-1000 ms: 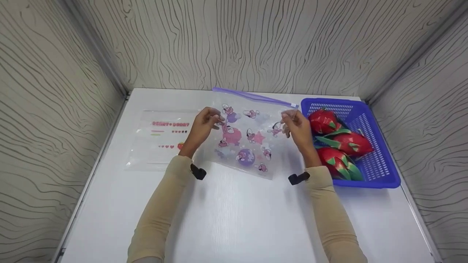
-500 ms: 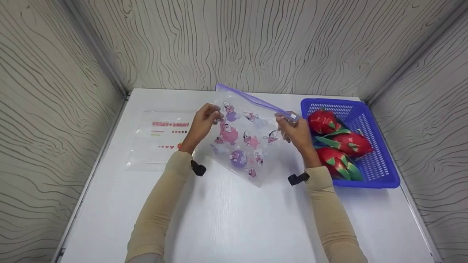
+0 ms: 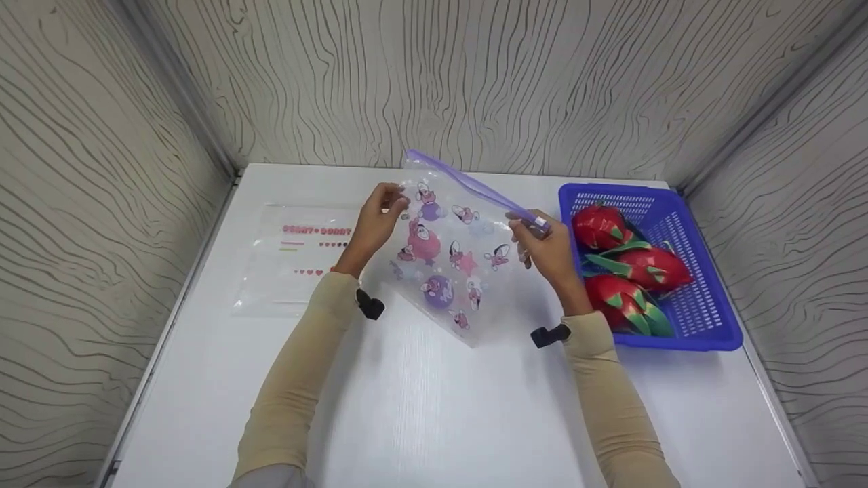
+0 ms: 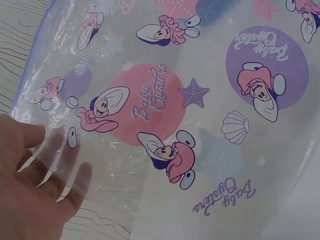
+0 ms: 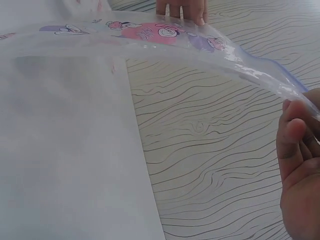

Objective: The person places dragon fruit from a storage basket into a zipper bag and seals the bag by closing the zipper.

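A clear zip bag (image 3: 468, 234) with pink and purple cartoon prints hangs tilted between both hands, over the table. Its purple zip strip (image 3: 468, 181) slants down to the right and ends at a white slider (image 3: 540, 221). My left hand (image 3: 378, 220) holds the bag's left side edge; in the left wrist view its fingers (image 4: 55, 180) show through the film, with the thumb in front. My right hand (image 3: 550, 247) pinches the upper right corner, close by the slider. In the right wrist view the bag (image 5: 150, 34) appears nearly edge-on, bowed between the hands.
A second clear bag (image 3: 271, 261) with red lettering and hearts lies flat on the white table (image 3: 420, 420) at left. At right stands a blue basket (image 3: 719, 312) holding several red dragon fruits (image 3: 654, 266) with green leaves. Wood-grain panels (image 3: 434, 74) enclose the table.
The bag has turned clockwise, its zip strip now steeper and its bottom corner shifted left. My right hand has moved from the side edge to the corner at the slider; my left hand rose slightly.
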Tool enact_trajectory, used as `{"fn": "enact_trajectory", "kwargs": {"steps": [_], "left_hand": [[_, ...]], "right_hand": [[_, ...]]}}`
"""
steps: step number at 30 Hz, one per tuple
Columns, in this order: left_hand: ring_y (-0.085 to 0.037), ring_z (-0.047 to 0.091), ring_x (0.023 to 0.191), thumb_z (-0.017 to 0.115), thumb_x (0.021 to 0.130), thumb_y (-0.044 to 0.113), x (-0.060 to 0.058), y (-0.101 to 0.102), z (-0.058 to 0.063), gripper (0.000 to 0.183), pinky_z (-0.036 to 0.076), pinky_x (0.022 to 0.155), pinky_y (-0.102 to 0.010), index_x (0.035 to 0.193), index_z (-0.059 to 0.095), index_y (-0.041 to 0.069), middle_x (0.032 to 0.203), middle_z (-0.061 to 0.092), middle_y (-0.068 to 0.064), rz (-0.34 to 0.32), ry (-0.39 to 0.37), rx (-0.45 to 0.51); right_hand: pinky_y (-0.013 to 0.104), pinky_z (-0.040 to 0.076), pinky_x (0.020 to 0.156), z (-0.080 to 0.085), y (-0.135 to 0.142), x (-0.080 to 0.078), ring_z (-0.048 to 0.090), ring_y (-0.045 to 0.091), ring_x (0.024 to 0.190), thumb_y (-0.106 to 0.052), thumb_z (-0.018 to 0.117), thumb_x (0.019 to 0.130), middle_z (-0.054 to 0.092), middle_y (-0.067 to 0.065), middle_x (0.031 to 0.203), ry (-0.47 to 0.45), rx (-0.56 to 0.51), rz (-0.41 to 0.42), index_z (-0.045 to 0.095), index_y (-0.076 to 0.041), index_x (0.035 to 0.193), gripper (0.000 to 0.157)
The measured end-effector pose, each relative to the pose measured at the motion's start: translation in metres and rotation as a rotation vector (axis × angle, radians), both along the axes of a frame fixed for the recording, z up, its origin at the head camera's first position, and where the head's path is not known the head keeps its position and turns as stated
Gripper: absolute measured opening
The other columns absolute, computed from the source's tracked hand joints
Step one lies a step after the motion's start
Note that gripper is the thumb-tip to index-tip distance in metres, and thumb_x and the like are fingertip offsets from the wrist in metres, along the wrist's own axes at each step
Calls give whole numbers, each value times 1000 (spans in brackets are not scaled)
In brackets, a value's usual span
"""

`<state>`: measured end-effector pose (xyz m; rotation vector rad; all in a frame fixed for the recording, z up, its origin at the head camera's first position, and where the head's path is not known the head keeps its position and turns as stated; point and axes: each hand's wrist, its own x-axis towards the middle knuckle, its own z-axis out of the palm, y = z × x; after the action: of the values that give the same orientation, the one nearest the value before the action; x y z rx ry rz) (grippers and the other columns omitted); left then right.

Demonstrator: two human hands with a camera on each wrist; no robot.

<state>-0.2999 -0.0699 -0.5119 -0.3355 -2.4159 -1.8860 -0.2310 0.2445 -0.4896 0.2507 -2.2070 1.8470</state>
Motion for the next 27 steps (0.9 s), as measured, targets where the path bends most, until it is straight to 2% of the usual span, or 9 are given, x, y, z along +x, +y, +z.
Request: {"fn": "enact_trajectory", "kwargs": {"steps": [6, 8, 14, 17, 21, 24, 27], "left_hand": [[-33, 58, 133, 55, 110, 9, 0, 3, 2, 44, 52, 112, -43, 153, 46, 1, 139, 59, -21, -7, -25, 0], [-34, 57, 136, 55, 109, 8, 0, 4, 2, 48, 50, 115, -44, 155, 43, 1, 142, 57, -21, -13, -28, 8], [-39, 46, 147, 56, 108, 9, 2, 7, 3, 56, 38, 125, -54, 160, 37, 0, 153, 46, -23, -3, 2, -40], [-38, 42, 149, 56, 107, 9, 6, 13, 8, 54, 35, 127, -53, 158, 39, -2, 155, 42, -24, 17, 19, -78], [-37, 39, 148, 56, 106, 8, 10, 24, 16, 46, 35, 127, -48, 150, 48, -3, 152, 42, -24, 87, 46, -126], [-37, 43, 145, 56, 105, 6, 13, 31, 22, 39, 39, 125, -48, 143, 55, -4, 148, 46, -24, 119, 60, -106], [-35, 50, 141, 55, 105, 7, 15, 38, 26, 34, 46, 120, -44, 137, 59, -4, 142, 53, -23, 101, 49, -69]], "right_hand": [[20, 47, 39, 10, -7, 10, 53, 11, 42, 4, 69, 100, 66, 6, 72, 38, -40, -5, 73, 13, 113, 17], [19, 47, 38, 9, -8, 10, 53, 10, 42, 4, 69, 100, 66, 6, 72, 52, -41, -15, 74, 13, 113, 16], [19, 45, 38, -1, -9, 5, 52, 7, 42, 5, 68, 100, 66, 11, 72, 80, -27, -40, 74, 12, 113, 16], [18, 45, 38, -8, -8, 1, 51, 6, 41, 5, 68, 100, 65, 17, 72, 100, -21, -48, 74, 12, 114, 16], [18, 45, 39, -16, -7, -2, 51, 6, 41, 5, 68, 100, 63, 26, 74, 143, -13, -56, 74, 11, 114, 16], [18, 45, 39, -17, -8, -2, 51, 6, 42, 0, 70, 101, 64, 26, 75, 165, -3, -72, 75, 8, 113, 16], [19, 46, 39, -16, -10, 0, 52, 7, 43, -4, 72, 101, 65, 23, 74, 178, 3, -86, 76, 6, 113, 16]]}}
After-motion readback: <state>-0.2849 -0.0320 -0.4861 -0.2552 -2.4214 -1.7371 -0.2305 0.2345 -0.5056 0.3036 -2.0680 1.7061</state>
